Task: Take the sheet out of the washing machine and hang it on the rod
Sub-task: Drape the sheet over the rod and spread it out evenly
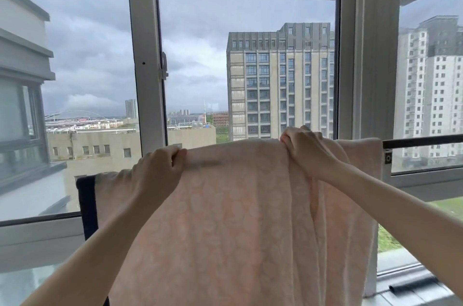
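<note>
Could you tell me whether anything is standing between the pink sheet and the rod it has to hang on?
Nothing visible does. The sheet is already draped over the rod, whose bare dark end shows to the right. The left hand and the right hand both pinch its top edge directly, with nothing in between.

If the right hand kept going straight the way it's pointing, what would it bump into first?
Probably the window glass. The right hand, pinching the pink sheet at its top edge, points up-left and forward toward the pane; how far off the glass lies is unclear.

The dark rod carries the pink sheet draped over it.
</note>
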`<state>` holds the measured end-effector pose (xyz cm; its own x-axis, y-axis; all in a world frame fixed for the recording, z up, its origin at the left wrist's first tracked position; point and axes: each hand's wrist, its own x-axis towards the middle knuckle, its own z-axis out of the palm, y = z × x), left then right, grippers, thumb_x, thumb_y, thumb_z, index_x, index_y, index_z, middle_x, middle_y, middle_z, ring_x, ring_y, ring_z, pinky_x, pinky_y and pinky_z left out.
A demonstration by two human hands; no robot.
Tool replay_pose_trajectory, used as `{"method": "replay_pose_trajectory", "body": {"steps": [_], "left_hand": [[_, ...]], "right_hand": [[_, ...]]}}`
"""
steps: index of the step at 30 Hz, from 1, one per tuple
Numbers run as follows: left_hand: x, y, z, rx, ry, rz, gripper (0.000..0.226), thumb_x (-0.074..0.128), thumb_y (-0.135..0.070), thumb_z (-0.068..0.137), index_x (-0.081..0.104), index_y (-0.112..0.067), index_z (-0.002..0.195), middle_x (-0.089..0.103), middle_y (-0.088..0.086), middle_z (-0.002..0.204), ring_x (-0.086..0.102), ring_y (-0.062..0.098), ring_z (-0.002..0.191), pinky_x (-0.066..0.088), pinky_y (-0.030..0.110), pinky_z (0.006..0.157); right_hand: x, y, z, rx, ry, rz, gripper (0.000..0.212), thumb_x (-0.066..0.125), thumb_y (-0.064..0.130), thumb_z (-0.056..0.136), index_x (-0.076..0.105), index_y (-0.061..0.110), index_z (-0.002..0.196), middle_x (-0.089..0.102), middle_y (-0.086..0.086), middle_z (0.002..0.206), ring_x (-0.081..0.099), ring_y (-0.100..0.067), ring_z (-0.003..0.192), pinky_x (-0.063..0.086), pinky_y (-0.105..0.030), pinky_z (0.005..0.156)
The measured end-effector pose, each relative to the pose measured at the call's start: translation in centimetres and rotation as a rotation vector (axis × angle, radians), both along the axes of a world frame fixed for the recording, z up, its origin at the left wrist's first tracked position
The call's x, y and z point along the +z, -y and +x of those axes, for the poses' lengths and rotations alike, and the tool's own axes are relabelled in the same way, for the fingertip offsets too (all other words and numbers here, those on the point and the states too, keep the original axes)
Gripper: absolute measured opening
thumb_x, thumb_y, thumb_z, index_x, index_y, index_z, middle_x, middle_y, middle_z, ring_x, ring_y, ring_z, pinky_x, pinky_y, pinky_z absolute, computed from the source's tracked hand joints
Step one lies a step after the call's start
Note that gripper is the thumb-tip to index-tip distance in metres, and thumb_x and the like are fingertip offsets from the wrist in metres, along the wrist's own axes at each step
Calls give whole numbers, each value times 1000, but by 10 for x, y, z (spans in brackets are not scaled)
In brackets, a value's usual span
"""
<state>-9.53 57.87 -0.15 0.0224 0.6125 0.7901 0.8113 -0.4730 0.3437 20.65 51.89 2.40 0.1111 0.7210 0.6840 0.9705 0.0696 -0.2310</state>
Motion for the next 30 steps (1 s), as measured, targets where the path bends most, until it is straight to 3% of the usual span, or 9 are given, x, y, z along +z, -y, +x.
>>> {"method": "replay_pose_trajectory", "body": {"steps": [5,9,11,14,16,18,22,25,30], "left_hand": [[-4,0,-6,68,-11,24,38,45,-41,96,61,-18,71,61,2,62,61,35,67,47,35,60],[-3,0,-12,108,-20,-38,33,37,-57,86,61,-38,73,61,-13,59,62,23,61,55,37,66],[4,7,-7,44,6,-56,17,53,-36,89,70,-38,88,74,-7,81,69,24,80,56,41,76],[13,22,18,-89,-34,19,28,62,-10,88,71,-21,112,74,-6,104,69,18,99,51,30,89],[18,38,44,-249,-55,13,26,63,-17,90,70,-20,115,73,-9,107,66,9,101,46,21,89],[21,39,69,-350,-120,-62,26,61,-36,92,70,-24,113,72,-11,107,65,7,101,48,27,90],[25,23,89,-259,-202,-259,58,42,-75,80,70,-24,82,69,-9,72,65,16,73,50,36,71],[19,18,93,-221,-114,-193,52,50,-64,88,53,-24,55,45,-12,43,40,9,46,34,32,56],[11,18,99,-144,-168,-142,53,36,-74,85,45,-30,57,40,-12,42,36,12,47,32,31,58]], "right_hand": [[2,6,27,-91,-43,7,24,32,37,99,53,29,92,54,-3,93,54,-27,87,46,-43,85],[3,5,31,-13,-87,46,17,36,36,95,49,33,84,59,-2,88,55,-26,90,45,-43,85],[0,7,30,21,-62,46,17,41,33,96,53,31,85,59,3,89,53,-22,94,41,-40,83],[-4,13,25,80,58,16,20,43,39,97,59,28,96,55,14,99,45,-12,101,33,-36,89],[-4,15,23,99,108,-8,24,44,44,97,60,27,103,50,17,101,41,-9,100,31,-34,90],[-4,14,24,144,79,58,22,49,46,94,63,29,100,56,18,98,48,-9,97,40,-40,93],[-4,13,26,222,29,180,16,56,33,94,67,21,94,65,10,94,54,-12,93,42,-37,88],[-6,11,31,196,35,189,20,50,34,96,65,22,93,60,12,92,53,-11,89,41,-33,79],[4,10,80,154,-167,213,29,44,27,100,64,10,87,66,-3,80,62,-22,80,42,-32,70]]}}
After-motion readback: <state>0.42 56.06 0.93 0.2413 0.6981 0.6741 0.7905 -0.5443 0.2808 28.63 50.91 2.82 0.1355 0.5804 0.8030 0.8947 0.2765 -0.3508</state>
